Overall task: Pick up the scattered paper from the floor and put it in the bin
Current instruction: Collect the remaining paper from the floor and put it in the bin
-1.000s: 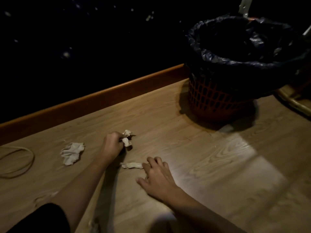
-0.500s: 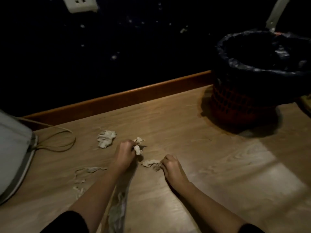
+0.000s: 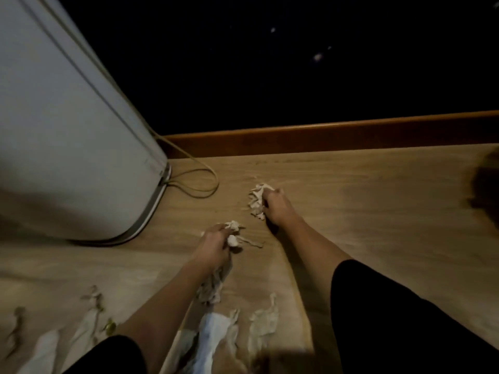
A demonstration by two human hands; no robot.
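My left hand [image 3: 213,245] is low over the wooden floor, shut on small crumpled paper scraps [image 3: 234,233] that stick out past its fingers. My right hand [image 3: 275,207] reaches further forward and is closed on a larger crumpled paper wad [image 3: 256,202] lying on the floor. More torn paper strips [image 3: 263,323] and a white sheet [image 3: 213,330] lie near my body at the bottom of the view, with thin scraps [image 3: 93,300] to the lower left. Only a dark blurred edge at the far right [image 3: 486,190] shows where the bin was; I cannot tell what it is.
A large white appliance [image 3: 59,125] stands at the left on the floor, with a thin cable [image 3: 199,182] looping out beside it. A wooden skirting board [image 3: 337,137] runs along a dark wall behind. Bare floor stretches to the right.
The view has swung left, so the bin left the frame and the white appliance fills the left. My right hand moved forward onto the larger paper wad. My left hand still holds its scraps.
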